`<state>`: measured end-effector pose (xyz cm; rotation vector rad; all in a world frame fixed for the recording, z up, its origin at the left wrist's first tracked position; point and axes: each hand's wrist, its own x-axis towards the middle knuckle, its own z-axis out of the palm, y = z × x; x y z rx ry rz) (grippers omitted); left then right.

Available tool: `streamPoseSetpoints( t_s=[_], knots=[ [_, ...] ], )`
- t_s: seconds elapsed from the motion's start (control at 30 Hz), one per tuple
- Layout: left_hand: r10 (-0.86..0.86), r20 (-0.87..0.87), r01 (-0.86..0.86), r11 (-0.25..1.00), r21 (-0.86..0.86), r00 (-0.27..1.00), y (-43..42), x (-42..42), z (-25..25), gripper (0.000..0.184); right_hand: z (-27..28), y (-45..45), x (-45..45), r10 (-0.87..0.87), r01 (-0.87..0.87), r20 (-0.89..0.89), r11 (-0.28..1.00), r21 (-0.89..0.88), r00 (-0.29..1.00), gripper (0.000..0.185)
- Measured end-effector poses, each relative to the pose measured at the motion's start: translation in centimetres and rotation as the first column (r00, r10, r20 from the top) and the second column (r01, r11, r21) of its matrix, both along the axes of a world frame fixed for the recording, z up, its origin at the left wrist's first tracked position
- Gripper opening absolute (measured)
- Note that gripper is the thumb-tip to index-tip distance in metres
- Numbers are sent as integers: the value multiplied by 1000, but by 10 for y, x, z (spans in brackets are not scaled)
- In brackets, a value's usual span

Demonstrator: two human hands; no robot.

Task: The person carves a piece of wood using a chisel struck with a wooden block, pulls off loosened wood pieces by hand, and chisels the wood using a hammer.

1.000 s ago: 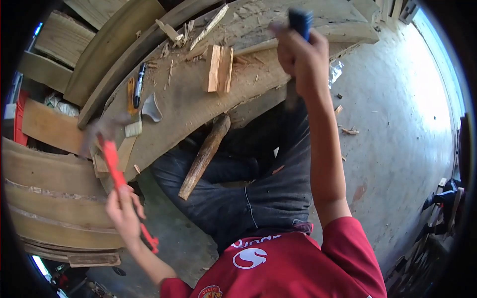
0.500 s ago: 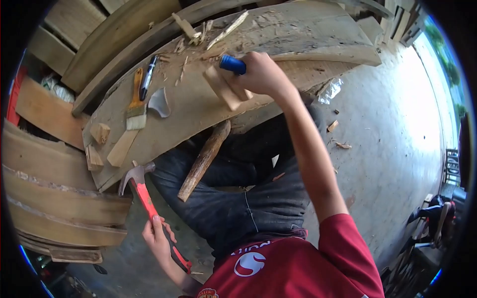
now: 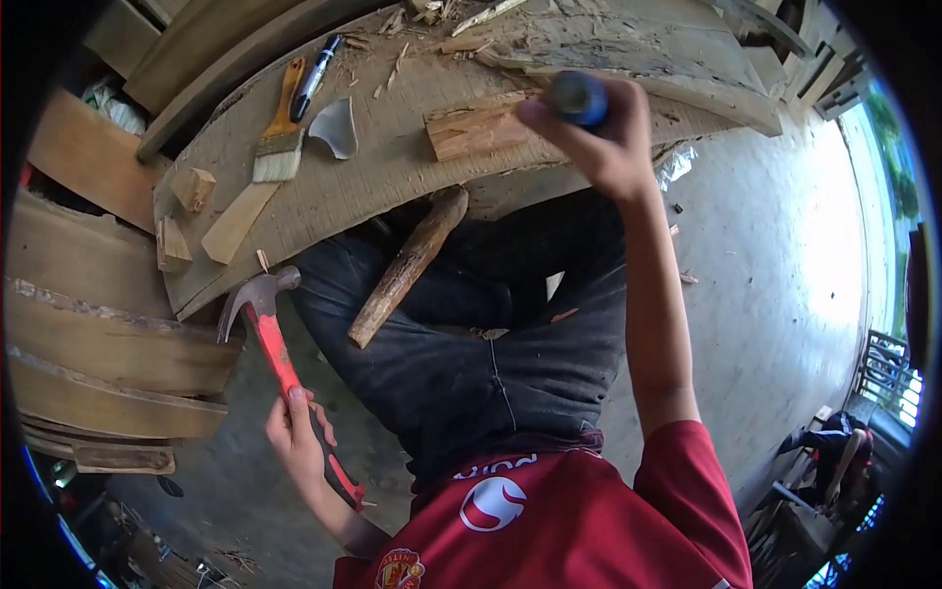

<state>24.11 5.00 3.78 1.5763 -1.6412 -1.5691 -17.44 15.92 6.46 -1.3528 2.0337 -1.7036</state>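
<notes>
My left hand [image 3: 299, 439] is wrapped around the red and black grip of a claw hammer [image 3: 275, 339], its head up beside the board's near left edge. In my right hand [image 3: 623, 142] is a blue-handled tool [image 3: 576, 98], butt end toward me; its working end is hidden. Just left of this hand a split wooden block [image 3: 476, 130] lies on the large wooden board [image 3: 343, 201]. I cannot tell whether the tool touches the block. A round wooden stick [image 3: 407, 270] slants over my legs below the board.
A paintbrush [image 3: 282, 137], a marker [image 3: 316, 79] and a curved pale shard [image 3: 336, 128] lie on the board's left. Small wood pieces [image 3: 194, 188] sit nearby. Planks [image 3: 118, 378] are stacked at left. Another person [image 3: 839, 452] is far right.
My right hand has lifted away to the right with the blue-handled tool. The block has turned and now lies lengthwise across the board. My left hand keeps hold of the hammer.
</notes>
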Motion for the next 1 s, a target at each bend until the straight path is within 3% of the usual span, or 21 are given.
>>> streamPoseSetpoints(
  t_s=[0.07,0.1,0.17,0.27,0.3,0.37,0.4,0.47,0.5,0.6,0.63,0.7,0.8,0.87,0.9,0.93,0.97,1.0],
  knots=[
    [27,1,-27,999,23,1000,0,-2,1,35,5,11,2,70,-36,177,982,-187,982,21],
    [25,3,-26,999,24,1000,0,-3,0,35,-3,14,-11,260,-197,194,936,-293,946,24],
    [12,11,-12,1000,10,1000,1,-5,-1,36,11,4,-4,427,-294,181,819,-492,886,28],
    [1,3,-1,1000,27,1000,4,-11,-1,36,5,-21,1,399,-311,-7,702,-641,917,25],
    [2,4,-2,1000,27,1000,5,-12,-1,36,5,-27,2,429,-285,71,705,-649,901,21],
    [-18,-1,18,999,43,1000,7,-14,-2,36,21,-42,1,622,-293,339,691,-660,706,24],
    [-17,1,17,999,42,1000,8,-14,-1,36,33,-51,20,385,-101,479,850,-518,789,28],
    [-36,-16,37,998,53,999,9,-16,-1,36,41,-70,17,412,-139,554,873,-467,723,28],
    [-34,-14,35,998,55,999,9,-15,-1,36,42,-75,14,401,-183,479,880,-438,781,26],
    [-41,-11,42,998,54,999,7,-13,-4,35,60,-77,20,403,-218,532,900,-378,744,31],
    [-39,-9,39,998,49,999,6,-11,-6,35,64,-75,21,318,-217,425,939,-267,847,34],
    [-33,-9,34,998,47,999,5,-10,-8,35,53,-79,25,580,-227,515,773,-592,631,37],
    [-16,4,16,998,56,1000,4,-10,-7,35,46,-73,27,489,-198,423,799,-568,763,28],
    [-10,21,8,999,54,1000,3,-9,-7,33,41,-72,23,440,-115,341,735,-668,831,14],
    [-8,19,7,999,54,1000,3,-8,-8,33,43,-66,20,399,-24,443,764,-645,803,14],
    [-21,33,20,999,26,999,3,-6,-10,33,49,-62,16,231,84,498,842,-532,836,16],
    [-32,46,32,999,-3,998,3,-6,-11,32,53,-60,8,-40,168,396,940,-296,917,20],
    [-31,44,31,1000,-3,999,2,-6,-11,32,49,-60,2,22,34,185,956,-291,983,23]
  ],
)
